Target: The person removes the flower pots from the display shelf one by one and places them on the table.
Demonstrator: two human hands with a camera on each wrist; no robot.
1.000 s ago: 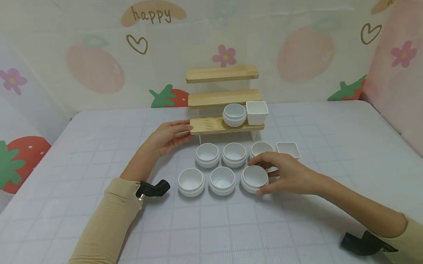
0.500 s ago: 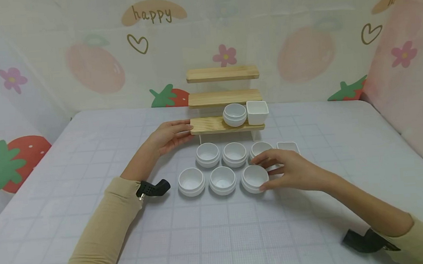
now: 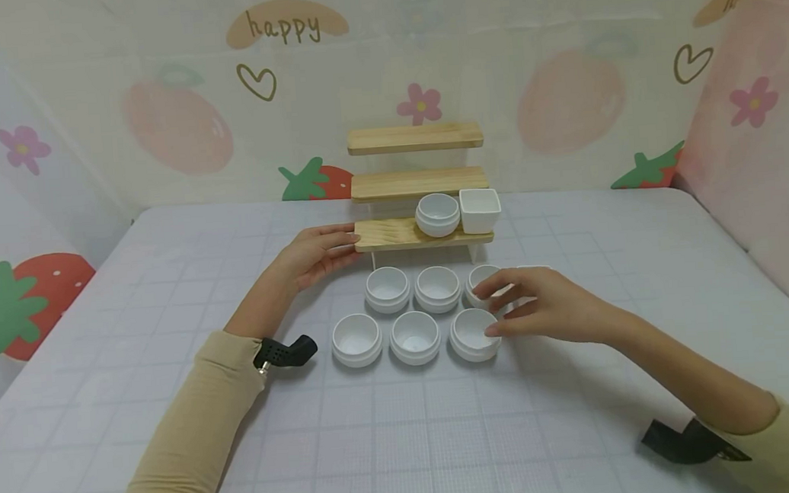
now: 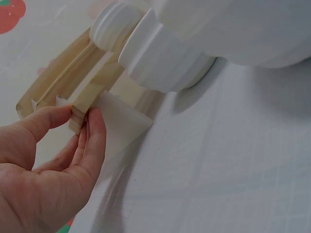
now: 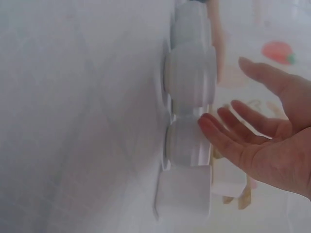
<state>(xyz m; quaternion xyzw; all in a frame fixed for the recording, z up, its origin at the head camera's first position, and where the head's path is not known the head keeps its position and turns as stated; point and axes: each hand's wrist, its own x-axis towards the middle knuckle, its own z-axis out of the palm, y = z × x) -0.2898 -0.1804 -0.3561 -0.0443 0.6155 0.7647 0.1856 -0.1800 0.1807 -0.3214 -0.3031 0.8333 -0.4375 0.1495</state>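
Note:
A three-tier stand with wooden boards holds a round white bowl [image 3: 437,216] and a square white bowl [image 3: 481,211] on its lowest board [image 3: 390,234]. My left hand [image 3: 318,256] pinches that board's left end between thumb and fingers, seen close in the left wrist view [image 4: 77,114]. My right hand [image 3: 550,308] hovers over the right side of the bowls on the table, fingers spread and loosely bent, holding nothing. Beneath its fingertips are the front-right round bowl [image 3: 473,339] and the back-row round bowl [image 3: 481,280]. My hand mostly hides another square bowl [image 5: 184,191].
More round white bowls stand in two rows before the stand, among them a front-left bowl [image 3: 357,341], a front-middle bowl [image 3: 415,338] and a back-left bowl [image 3: 387,289]. A grid-patterned cloth [image 3: 395,445] covers the table. A printed backdrop [image 3: 490,41] rises behind.
My right hand has come away from the front-right bowl, lifting and shifting slightly back, and covers more of the square bowl. My left hand and the bowls have stayed put.

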